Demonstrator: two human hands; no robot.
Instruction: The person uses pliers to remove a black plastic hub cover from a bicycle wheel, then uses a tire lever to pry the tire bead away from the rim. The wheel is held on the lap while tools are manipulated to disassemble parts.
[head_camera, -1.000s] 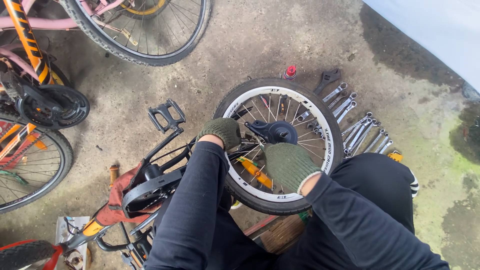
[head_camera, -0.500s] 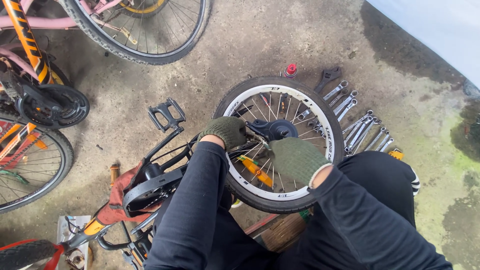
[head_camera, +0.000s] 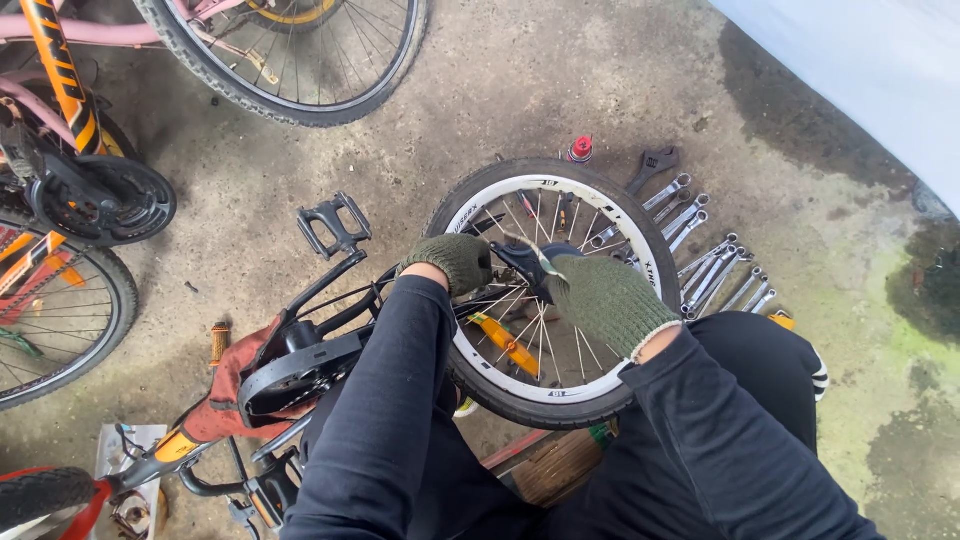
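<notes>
2 green-gloved hands — left hand (head_camera: 455, 262), right hand (head_camera: 605, 300) — grip 1 white-rimmed black-tyred bicycle wheel (head_camera: 640, 235) at its hub; about 10 steel spanners (head_camera: 712, 265) lie right, on stained concrete floor (head_camera: 520, 110).

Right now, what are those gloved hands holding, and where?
Both hands work at the hub of the small white-rimmed bicycle wheel: left hand, right hand. Exact grip cannot be told.

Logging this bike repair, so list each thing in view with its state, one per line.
Wheel: tyre on, upright in the frame, worked at the hub.
Left hand: gloved, gripping near the hub.
Right hand: gloved, over the hub; grip hidden.
Wrenches: lying in a row on the concrete, untouched.
Pedal: on its crank, pointing up.
Small bottle: standing, red cap on.
</notes>
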